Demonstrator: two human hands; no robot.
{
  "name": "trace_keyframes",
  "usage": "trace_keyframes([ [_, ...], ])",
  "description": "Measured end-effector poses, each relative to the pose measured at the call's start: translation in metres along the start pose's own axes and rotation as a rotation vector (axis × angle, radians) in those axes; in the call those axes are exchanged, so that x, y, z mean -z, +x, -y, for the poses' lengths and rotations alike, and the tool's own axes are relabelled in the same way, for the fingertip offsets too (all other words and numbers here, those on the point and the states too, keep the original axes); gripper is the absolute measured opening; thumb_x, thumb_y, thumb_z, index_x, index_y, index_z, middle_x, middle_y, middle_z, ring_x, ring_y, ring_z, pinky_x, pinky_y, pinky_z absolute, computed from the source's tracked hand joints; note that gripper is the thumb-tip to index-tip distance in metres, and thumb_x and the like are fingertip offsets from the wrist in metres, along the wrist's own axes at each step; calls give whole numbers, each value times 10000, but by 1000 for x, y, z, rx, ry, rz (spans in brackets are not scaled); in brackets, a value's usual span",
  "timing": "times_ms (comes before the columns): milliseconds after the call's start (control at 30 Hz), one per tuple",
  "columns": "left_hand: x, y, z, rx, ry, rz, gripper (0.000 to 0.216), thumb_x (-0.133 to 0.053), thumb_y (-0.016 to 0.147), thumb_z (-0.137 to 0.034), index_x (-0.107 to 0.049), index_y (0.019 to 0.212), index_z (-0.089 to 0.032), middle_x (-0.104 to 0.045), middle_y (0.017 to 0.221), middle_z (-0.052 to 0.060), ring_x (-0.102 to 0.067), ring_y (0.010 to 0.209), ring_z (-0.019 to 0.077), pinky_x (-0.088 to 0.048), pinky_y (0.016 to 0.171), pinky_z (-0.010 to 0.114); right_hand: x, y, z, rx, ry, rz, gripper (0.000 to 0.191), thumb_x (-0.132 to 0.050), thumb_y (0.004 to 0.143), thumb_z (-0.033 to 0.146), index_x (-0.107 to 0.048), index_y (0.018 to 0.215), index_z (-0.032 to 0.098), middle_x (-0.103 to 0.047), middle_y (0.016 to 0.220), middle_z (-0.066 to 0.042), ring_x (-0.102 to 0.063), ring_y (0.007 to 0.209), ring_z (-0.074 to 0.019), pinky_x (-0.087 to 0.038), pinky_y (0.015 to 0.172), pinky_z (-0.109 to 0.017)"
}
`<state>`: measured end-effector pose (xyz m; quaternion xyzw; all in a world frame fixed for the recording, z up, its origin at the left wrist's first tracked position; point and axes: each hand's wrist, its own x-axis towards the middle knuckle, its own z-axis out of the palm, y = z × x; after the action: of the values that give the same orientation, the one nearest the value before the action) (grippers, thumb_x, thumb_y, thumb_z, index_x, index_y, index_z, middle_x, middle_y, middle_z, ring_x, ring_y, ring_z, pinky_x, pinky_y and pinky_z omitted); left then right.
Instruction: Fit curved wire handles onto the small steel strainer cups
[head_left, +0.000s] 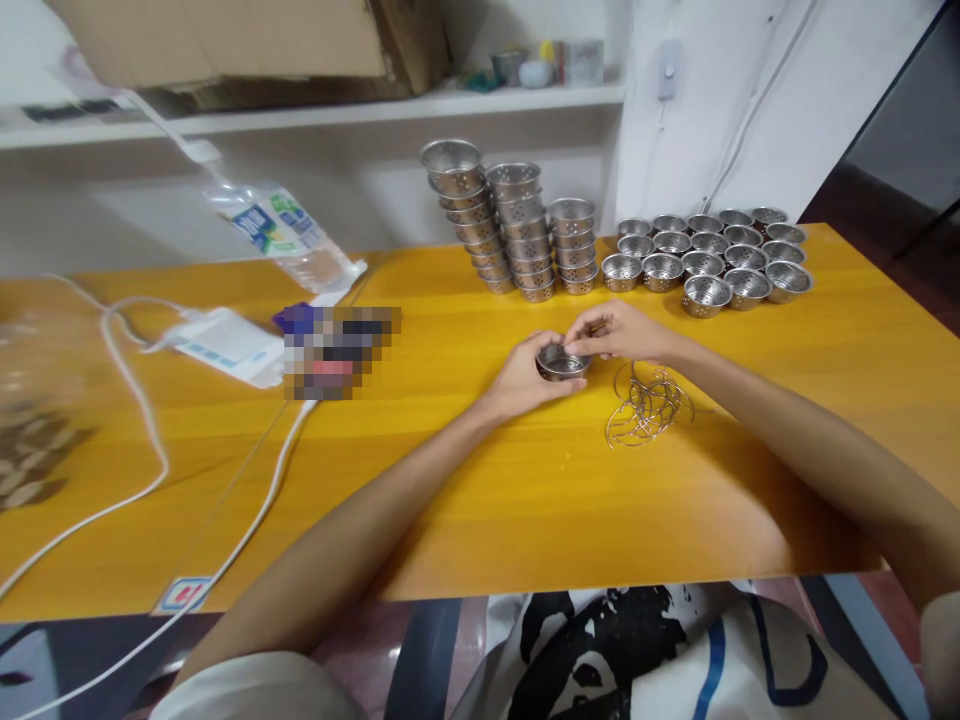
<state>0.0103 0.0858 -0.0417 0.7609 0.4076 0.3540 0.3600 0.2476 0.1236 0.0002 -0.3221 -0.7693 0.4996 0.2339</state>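
Note:
My left hand [529, 375] is wrapped round the side of a small perforated metal cup [562, 365], holding it just above the yellow table [480, 480]. At the cup's far right rim, my right hand [611, 332] has thumb and fingers pinched together. Whether something thin is between those fingertips is too small to tell. A tangle of thin bent metal wires [649, 405] lies on the table just below my right wrist.
Tall stacks of perforated cups [517, 230] stand at the back, beside rows of single cups [705, 260]. To the left are a plastic bottle [281, 235], a white power strip [229, 345] and white cables [277, 480]. A shelf [322, 115] holds a cardboard box [240, 45].

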Motion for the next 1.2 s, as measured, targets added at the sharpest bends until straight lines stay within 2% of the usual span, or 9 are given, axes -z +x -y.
trace_keyframes([
  [100,-4,-4,-3,-68,108,-205,580,-964,750,-413,-681,1224,-237,-744,1250,90,-739,1162,306,-586,1114,515,-11,3,1,-55,45,-163,387,-872,877,221,-663,1202,239,-667,942,27,-623,603,-87,-535,560,-247],
  [200,-6,-8,-6,-126,182,-288,698,-954,777,-379,-613,1376,-264,-720,1363,106,-718,1259,320,-574,1142,508,-27,4,5,-121,27,-293,461,-807,863,89,-574,1233,233,-688,930,21,-674,582,-118,-552,525,-258],
  [333,-8,-9,-5,-150,151,-244,952,-952,820,-436,-433,1605,-290,-623,1566,159,-645,1430,356,-519,1239,557,-23,2,14,-130,-147,-332,296,-735,931,109,-665,1208,185,-750,838,-7,-681,574,-146,-569,573,-290],
  [433,-10,-7,0,-173,90,-158,1020,-898,894,-526,-309,1700,-319,-480,1723,191,-609,1474,360,-533,1232,545,10,-4,18,-83,-380,-434,250,-716,900,78,-784,1128,157,-812,903,-59,-746,707,-186,-608,729,-337],
  [533,-10,-4,7,-162,105,-104,859,-796,980,-548,-364,1678,-297,-518,1659,191,-624,1423,341,-586,1156,499,58,-16,14,-64,-663,-597,301,-709,857,67,-850,1107,160,-836,962,-91,-791,895,-258,-614,864,-399],
  [633,-10,-3,14,-192,126,-94,739,-755,1008,-484,-423,1630,-263,-556,1553,186,-624,1390,325,-606,1113,478,103,-28,-2,-133,-813,-603,297,-721,843,93,-866,1092,163,-836,943,-103,-793,950,-304,-614,930,-449],
  [733,-9,-2,18,-233,147,-97,662,-740,1012,-391,-456,1594,-257,-563,1487,165,-641,1338,300,-609,1102,475,128,-35,-23,-191,-839,-594,258,-742,841,117,-861,1062,175,-833,930,-102,-800,954,-313,-619,948,-450],
  [1033,-9,-2,21,-253,185,-88,618,-729,1006,-284,-464,1564,-271,-544,1442,137,-663,1278,263,-606,1109,464,136,-31,-55,-214,-893,-587,253,-728,884,165,-859,1097,207,-839,967,-91,-789,960,-309,-616,943,-451],
  [1200,-9,-3,19,-242,192,-90,600,-714,1009,-257,-464,1554,-266,-533,1451,140,-684,1250,250,-604,1117,466,130,-28,-57,-218,-1002,-622,274,-688,901,165,-856,1115,190,-813,1149,-145,-744,1094,-346,-597,983,-481],
])
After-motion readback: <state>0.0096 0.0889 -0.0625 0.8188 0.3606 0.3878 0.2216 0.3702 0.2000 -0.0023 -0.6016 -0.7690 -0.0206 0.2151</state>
